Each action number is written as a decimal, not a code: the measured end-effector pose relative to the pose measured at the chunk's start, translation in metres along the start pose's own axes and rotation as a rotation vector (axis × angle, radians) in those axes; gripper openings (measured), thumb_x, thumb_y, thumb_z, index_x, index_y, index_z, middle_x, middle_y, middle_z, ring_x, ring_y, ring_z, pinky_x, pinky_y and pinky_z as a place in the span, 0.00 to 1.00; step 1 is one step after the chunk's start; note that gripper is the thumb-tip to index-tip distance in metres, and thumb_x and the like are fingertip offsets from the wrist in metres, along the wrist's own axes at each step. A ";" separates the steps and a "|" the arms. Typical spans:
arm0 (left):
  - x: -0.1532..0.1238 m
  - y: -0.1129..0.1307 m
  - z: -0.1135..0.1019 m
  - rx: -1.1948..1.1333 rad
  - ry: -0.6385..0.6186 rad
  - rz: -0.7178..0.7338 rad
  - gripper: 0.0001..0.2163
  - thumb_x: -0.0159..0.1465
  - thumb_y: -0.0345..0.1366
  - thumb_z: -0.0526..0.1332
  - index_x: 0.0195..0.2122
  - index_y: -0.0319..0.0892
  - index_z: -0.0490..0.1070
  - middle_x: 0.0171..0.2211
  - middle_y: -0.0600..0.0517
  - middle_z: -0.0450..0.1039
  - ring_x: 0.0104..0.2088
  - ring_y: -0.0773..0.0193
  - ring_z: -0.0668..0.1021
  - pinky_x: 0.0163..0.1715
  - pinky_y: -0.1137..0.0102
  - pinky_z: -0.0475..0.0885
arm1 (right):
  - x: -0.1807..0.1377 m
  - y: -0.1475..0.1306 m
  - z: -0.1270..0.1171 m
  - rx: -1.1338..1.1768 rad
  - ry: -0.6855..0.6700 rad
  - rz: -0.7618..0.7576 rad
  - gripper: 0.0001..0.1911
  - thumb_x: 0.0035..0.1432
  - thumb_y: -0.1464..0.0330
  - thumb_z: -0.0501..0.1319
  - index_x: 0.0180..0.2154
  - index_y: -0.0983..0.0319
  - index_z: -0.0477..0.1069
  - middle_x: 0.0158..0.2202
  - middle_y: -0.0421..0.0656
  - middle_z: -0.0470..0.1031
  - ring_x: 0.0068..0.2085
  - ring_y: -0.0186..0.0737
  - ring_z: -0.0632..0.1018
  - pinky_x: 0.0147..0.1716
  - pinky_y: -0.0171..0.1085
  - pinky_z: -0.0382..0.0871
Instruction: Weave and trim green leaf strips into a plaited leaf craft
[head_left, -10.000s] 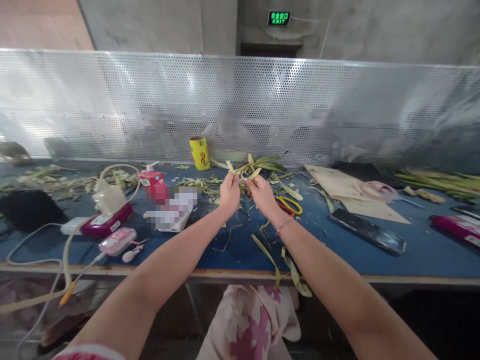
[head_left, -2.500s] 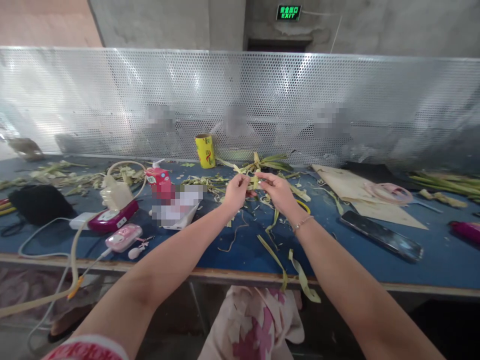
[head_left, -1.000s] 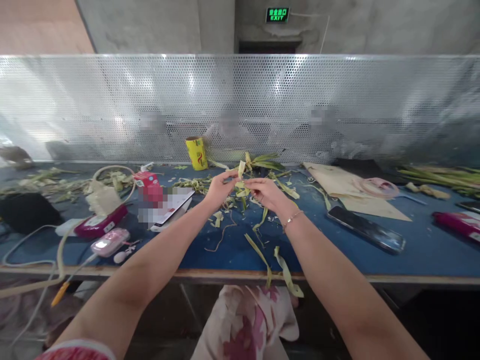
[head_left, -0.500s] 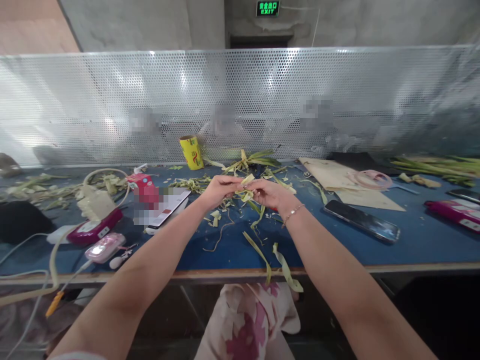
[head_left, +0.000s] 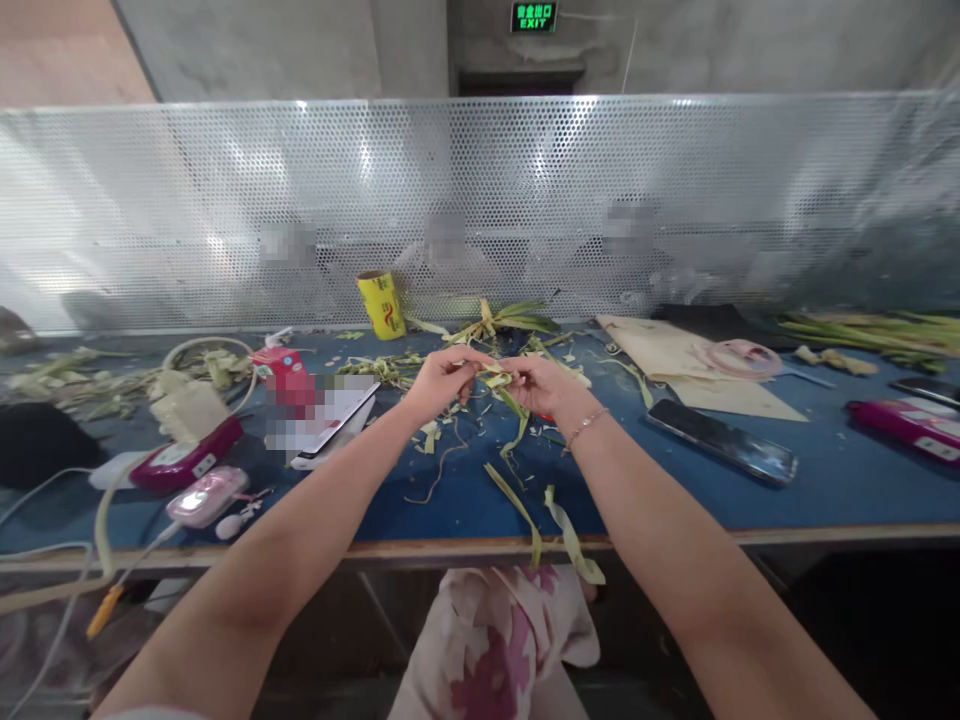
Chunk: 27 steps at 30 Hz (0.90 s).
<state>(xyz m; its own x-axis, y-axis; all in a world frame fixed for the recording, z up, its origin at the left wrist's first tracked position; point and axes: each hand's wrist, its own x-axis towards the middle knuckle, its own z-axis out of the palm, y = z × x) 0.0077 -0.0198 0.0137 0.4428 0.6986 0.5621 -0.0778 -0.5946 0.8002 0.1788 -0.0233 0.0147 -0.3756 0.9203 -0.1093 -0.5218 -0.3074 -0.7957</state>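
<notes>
My left hand [head_left: 444,382] and my right hand [head_left: 541,386] meet above the middle of the blue table. Between their fingertips is a pale yellow-green leaf strip [head_left: 495,379], which both pinch; its far side is hidden behind the fingers. Under the right hand, a longer green leaf [head_left: 517,425] hangs or lies toward the table. Closer to me, one thin leaf strip [head_left: 517,505] lies near the edge, and a wider curled leaf [head_left: 574,540] droops over it. Behind my hands rests a heap of leafy stalks [head_left: 499,320].
A yellow roll [head_left: 382,305] stands by the perforated metal screen [head_left: 495,170]. Left are a tablet [head_left: 337,415], a red carton [head_left: 289,378], a pink device [head_left: 210,497] and cables. Right are a phone [head_left: 724,440], cardboard [head_left: 675,370] and green stalks [head_left: 870,330].
My left fingers have shifted slightly left and curled more, opening a small gap between the hands. The leaf strip has turned a little between them; my right hand has barely moved.
</notes>
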 end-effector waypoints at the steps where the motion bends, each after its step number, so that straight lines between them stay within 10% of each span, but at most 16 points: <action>1: 0.000 0.002 0.000 0.015 -0.004 0.011 0.07 0.58 0.33 0.58 0.32 0.41 0.76 0.29 0.53 0.69 0.14 0.78 0.66 0.13 0.77 0.64 | 0.000 0.000 0.000 -0.003 -0.019 0.003 0.08 0.51 0.83 0.55 0.24 0.67 0.65 0.14 0.34 0.61 0.13 0.20 0.60 0.13 0.19 0.60; 27: -0.001 0.016 0.003 0.376 0.072 0.267 0.10 0.54 0.25 0.56 0.28 0.42 0.76 0.32 0.49 0.75 0.35 0.65 0.75 0.34 0.69 0.69 | 0.008 0.000 -0.008 -0.047 -0.016 -0.105 0.08 0.48 0.82 0.58 0.31 0.67 0.70 0.18 0.36 0.65 0.16 0.23 0.61 0.15 0.23 0.64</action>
<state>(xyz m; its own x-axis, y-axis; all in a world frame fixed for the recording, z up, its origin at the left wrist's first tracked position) 0.0085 -0.0310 0.0251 0.3871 0.5192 0.7620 0.1546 -0.8512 0.5015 0.1820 -0.0143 0.0094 -0.3334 0.9427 -0.0145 -0.5222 -0.1974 -0.8297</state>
